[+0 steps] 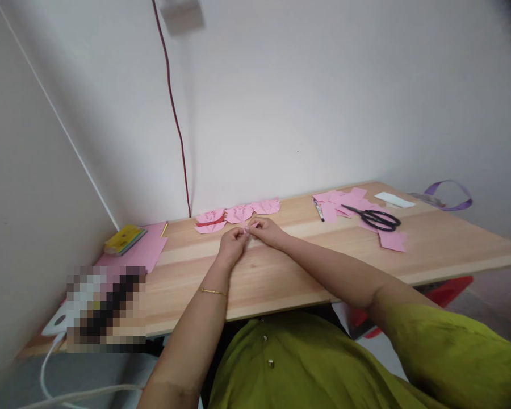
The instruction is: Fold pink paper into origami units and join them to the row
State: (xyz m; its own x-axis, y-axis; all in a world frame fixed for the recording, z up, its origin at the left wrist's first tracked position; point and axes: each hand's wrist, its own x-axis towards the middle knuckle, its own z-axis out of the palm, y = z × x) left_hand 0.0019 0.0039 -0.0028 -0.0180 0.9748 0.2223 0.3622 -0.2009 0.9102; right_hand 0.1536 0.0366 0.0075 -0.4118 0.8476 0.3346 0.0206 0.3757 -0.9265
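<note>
My left hand (233, 245) and my right hand (267, 232) meet above the middle of the wooden table. Between their pinched fingertips is a small piece of pink paper (251, 228), mostly covered by the fingers. Just beyond my hands, pink paper cut-outs (239, 213) lie in a row near the wall. The leftmost pink cut-out (210, 220) has a red strip across it.
Black-handled scissors (377, 218) rest on loose pink paper pieces (349, 199) at the right, beside a marker (319, 210) and a white strip (394, 199). Pink sheets (155, 250) and a yellow packet (125, 239) lie left. A dark red cable (174, 113) hangs down the wall.
</note>
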